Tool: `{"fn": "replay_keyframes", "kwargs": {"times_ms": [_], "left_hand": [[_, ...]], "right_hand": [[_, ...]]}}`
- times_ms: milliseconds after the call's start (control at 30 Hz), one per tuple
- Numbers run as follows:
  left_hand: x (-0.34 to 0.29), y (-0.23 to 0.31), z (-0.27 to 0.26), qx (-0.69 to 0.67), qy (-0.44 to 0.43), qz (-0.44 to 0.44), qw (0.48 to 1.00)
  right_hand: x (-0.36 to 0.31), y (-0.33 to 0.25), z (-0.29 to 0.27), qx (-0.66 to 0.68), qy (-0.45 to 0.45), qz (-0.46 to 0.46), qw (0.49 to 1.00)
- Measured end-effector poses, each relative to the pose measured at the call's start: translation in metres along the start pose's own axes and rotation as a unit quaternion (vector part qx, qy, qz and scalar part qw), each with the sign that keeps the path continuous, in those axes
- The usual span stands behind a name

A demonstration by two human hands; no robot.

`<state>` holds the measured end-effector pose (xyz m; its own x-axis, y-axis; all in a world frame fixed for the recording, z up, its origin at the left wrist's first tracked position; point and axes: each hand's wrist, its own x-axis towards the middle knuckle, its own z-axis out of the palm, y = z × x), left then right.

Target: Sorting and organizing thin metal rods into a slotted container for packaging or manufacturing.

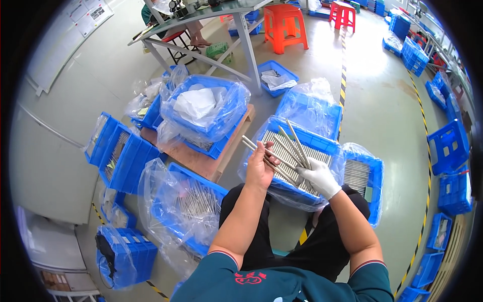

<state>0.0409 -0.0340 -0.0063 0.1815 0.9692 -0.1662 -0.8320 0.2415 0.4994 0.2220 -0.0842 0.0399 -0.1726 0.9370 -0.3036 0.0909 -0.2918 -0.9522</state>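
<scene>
I sit over a blue plastic crate [331, 146] lined with clear plastic and filled with rows of thin silvery metal rods [322, 157]. My bare left hand [261, 165] is closed around a few long metal rods, which slant down to the right above the crate. My right hand [320, 177], in a white glove, grips several metal rods [297, 142] that fan upward and to the left. The two bundles cross close together, and the gloved fingertips partly hide their lower ends.
To my left, another lined blue crate [163, 205] holds loose rods. A rod-filled crate [375, 173] stands by my right knee. Ahead are bagged crates on a wooden pallet [173, 152], a table [201, 20] with a person behind it, and an orange stool [285, 30]. Blue crates line the right side.
</scene>
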Motion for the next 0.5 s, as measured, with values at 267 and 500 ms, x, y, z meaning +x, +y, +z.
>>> {"fn": "replay_keyframes", "kwargs": {"times_ms": [267,500], "left_hand": [[0.003,-0.005,-0.001,-0.007,0.004,0.004,1.0],[0.003,0.0,-0.004,0.034,0.01,0.022,0.999]], "right_hand": [[0.004,0.006,0.002,0.015,0.033,-0.015,0.999],[0.006,-0.008,0.002,0.001,0.0,0.0,1.0]]}}
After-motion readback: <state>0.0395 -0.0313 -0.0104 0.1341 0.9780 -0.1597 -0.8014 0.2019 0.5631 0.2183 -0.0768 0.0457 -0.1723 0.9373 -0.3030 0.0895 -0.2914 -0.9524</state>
